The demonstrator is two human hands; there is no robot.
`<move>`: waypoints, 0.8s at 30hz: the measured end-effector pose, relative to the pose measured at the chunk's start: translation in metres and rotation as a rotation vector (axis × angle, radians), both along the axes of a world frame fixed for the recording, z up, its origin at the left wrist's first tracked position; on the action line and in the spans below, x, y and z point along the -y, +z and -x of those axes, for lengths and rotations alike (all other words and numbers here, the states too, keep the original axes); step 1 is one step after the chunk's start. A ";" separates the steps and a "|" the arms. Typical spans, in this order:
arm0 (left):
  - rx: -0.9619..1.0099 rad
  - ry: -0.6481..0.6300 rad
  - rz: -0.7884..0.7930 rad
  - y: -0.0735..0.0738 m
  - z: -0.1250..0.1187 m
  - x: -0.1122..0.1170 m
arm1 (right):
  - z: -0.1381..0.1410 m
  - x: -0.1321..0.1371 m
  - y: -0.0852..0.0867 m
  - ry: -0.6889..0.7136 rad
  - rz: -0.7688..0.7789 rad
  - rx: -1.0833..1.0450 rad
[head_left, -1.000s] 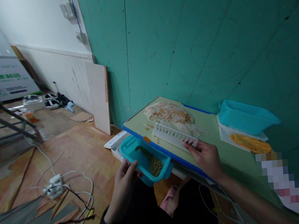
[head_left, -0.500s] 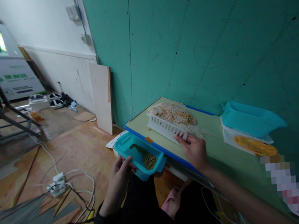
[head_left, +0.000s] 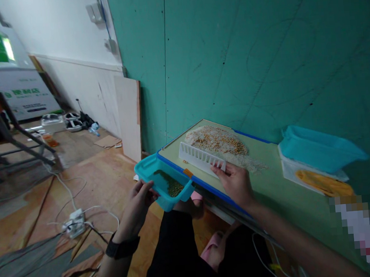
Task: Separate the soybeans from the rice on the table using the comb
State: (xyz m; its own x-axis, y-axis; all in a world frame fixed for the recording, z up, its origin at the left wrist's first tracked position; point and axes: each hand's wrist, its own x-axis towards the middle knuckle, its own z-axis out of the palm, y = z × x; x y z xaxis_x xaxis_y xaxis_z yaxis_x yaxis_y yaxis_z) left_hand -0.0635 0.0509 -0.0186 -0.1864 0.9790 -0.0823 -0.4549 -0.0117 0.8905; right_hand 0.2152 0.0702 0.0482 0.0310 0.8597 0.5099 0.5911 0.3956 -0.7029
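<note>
My left hand (head_left: 140, 199) grips the near-left rim of a teal plastic tub (head_left: 148, 165), held just below the table's near edge. Small greenish beans (head_left: 175, 188) lie heaped at one end of the tub. In my right hand (head_left: 236, 185) is a white slotted plastic strip (head_left: 198, 159), pinched at its right end and standing on edge over the light green tabletop (head_left: 269, 191). Behind the strip spreads a pile of white grains mixed with yellow kernels (head_left: 219, 141). A few kernels sit by the strip, near the table edge.
At the table's right, a second teal tub (head_left: 322, 149) stands on a white tray with an orange-yellow cloth-like item (head_left: 324, 182) beside it. A green wall (head_left: 217, 59) backs the table. White cables and a power strip (head_left: 74, 224) lie on the floor at left.
The tub in my left hand has shifted left and a little up. My right hand has drawn the slotted strip left, towards the table's near edge, away from the pile.
</note>
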 end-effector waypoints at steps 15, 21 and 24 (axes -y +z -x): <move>-0.035 0.069 -0.051 0.010 0.018 -0.011 | 0.064 -0.040 0.009 0.019 -0.078 0.080; -0.044 0.064 -0.053 0.011 0.022 -0.013 | 0.075 -0.054 0.009 0.033 -0.049 0.113; -0.038 0.065 -0.052 0.011 0.023 -0.013 | 0.074 -0.054 0.007 0.052 -0.046 0.092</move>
